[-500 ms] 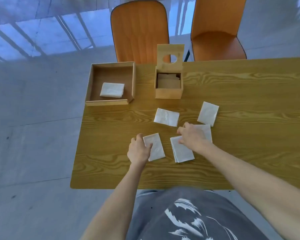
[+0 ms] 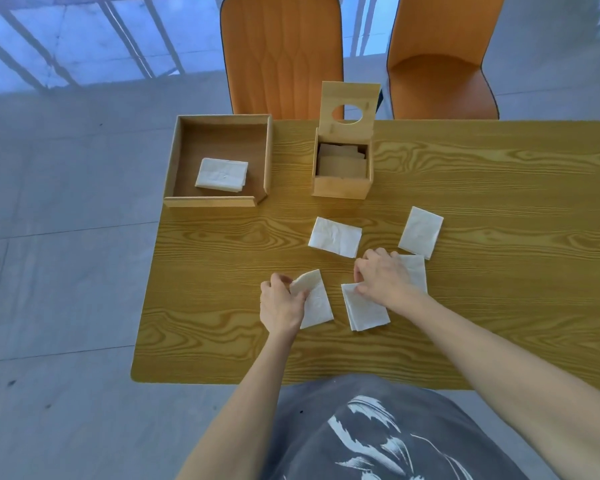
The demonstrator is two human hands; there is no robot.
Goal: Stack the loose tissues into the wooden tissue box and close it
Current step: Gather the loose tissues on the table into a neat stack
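The wooden tissue box (image 2: pixel 340 187) stands at the table's far side with its lid (image 2: pixel 349 110) tipped up, tissues lying inside. Several folded white tissues lie loose in front of it. My left hand (image 2: pixel 280 304) pinches the left edge of one tissue (image 2: pixel 316 304) and lifts its top corner off the wood. My right hand (image 2: pixel 381 273) presses its fingertips on the top of a second tissue (image 2: pixel 366 311) and covers part of a third tissue (image 2: pixel 414 271). Two more lie farther out: one tissue in the middle (image 2: pixel 335 237), another to the right (image 2: pixel 420 233).
A shallow wooden tray (image 2: pixel 219 202) at the far left corner holds a small stack of tissues (image 2: pixel 222 174). Two orange chairs (image 2: pixel 281 53) stand behind the wooden table (image 2: pixel 499 237). The table's left edge drops to a grey floor.
My left hand has closed on the left tissue and curled its upper edge up from flat. My right hand has stayed on the tissue beside it.
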